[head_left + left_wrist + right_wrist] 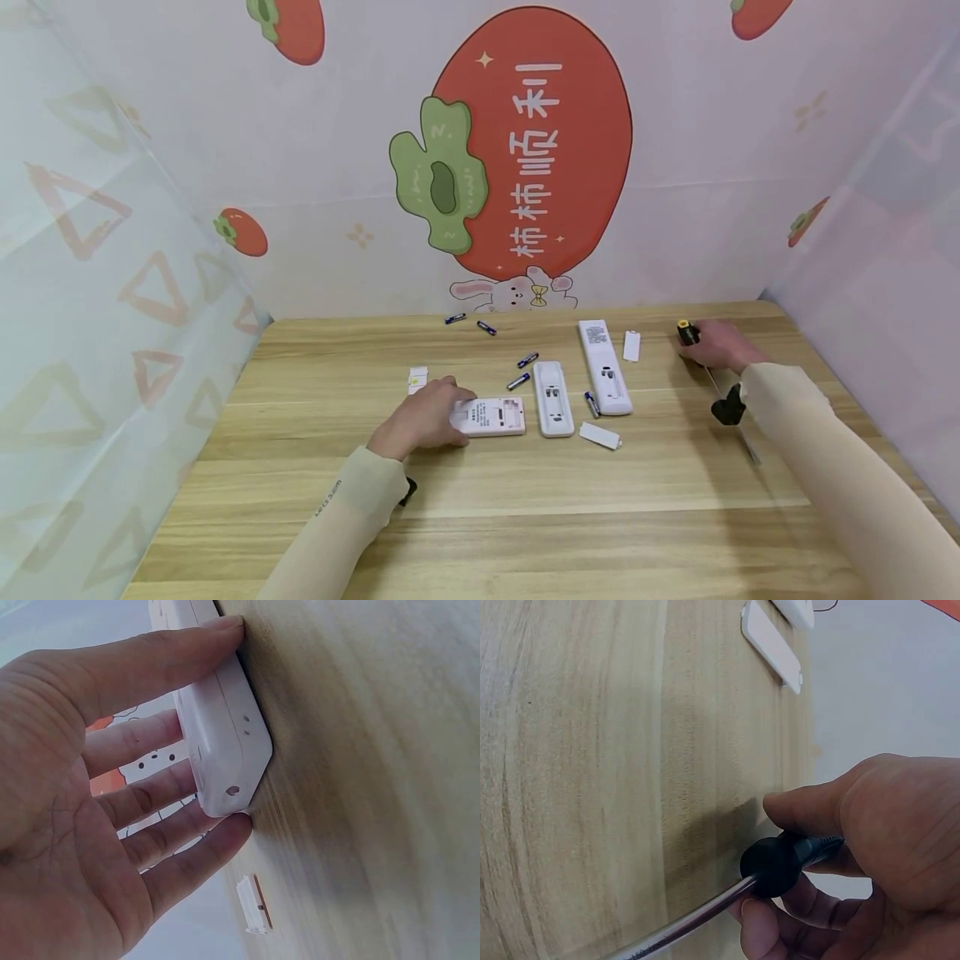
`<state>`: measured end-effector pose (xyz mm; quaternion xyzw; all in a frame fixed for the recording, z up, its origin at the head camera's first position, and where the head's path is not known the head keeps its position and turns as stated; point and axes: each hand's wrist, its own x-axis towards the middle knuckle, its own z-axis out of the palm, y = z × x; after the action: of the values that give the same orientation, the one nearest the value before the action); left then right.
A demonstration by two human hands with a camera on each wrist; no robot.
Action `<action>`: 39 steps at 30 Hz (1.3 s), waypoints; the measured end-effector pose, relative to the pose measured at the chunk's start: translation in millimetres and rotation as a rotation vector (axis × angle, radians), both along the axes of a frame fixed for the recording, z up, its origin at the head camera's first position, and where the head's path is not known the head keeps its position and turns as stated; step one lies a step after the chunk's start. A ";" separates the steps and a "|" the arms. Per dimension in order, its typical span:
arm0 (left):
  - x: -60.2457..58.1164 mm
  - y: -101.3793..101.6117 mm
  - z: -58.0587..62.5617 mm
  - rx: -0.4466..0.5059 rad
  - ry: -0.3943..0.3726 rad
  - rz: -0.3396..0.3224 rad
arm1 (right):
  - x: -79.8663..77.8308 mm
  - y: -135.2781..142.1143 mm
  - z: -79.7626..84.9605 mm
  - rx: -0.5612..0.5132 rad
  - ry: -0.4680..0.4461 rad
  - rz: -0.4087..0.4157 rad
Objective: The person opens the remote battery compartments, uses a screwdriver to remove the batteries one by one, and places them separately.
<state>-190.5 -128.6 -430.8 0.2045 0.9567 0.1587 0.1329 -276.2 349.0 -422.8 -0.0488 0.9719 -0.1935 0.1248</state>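
Observation:
A white remote control [491,417] lies back up on the wooden table, its battery bay uncovered. My left hand [431,412] grips its left end. In the left wrist view, the thumb presses one long edge of the remote [225,742] and the fingertips meet the opposite side. At the right, my right hand [716,343] holds a screwdriver [686,335] by its black handle with a yellow end. The right wrist view shows fingers curled about that handle [771,864], its metal shaft [690,919] running down to the left.
Two more white remotes, one short [553,421] and one long [596,354], lie face down with bare battery bays. Near them are loose covers [632,346] [600,436] and several blue batteries [518,381]. A small white piece [417,377] lies behind my left hand. Printed cloth walls [330,250] enclose the table.

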 end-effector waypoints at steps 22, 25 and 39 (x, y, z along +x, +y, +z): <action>0.6 0.7 -0.5 0.016 0.001 -0.006 | 5.4 8.0 -9.9 0.074 0.075 -0.026; 0.9 0.6 -0.5 0.016 0.006 -0.010 | 7.2 7.7 -9.3 0.065 0.063 -0.048; 1.6 -2.8 -1.6 0.025 0.014 -0.010 | 14.2 0.1 -2.3 0.049 0.096 -0.092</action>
<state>-189.0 -131.4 -432.4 0.2120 0.9545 0.1686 0.1244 -262.0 349.1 -425.1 -0.0102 0.9824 -0.1725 0.0702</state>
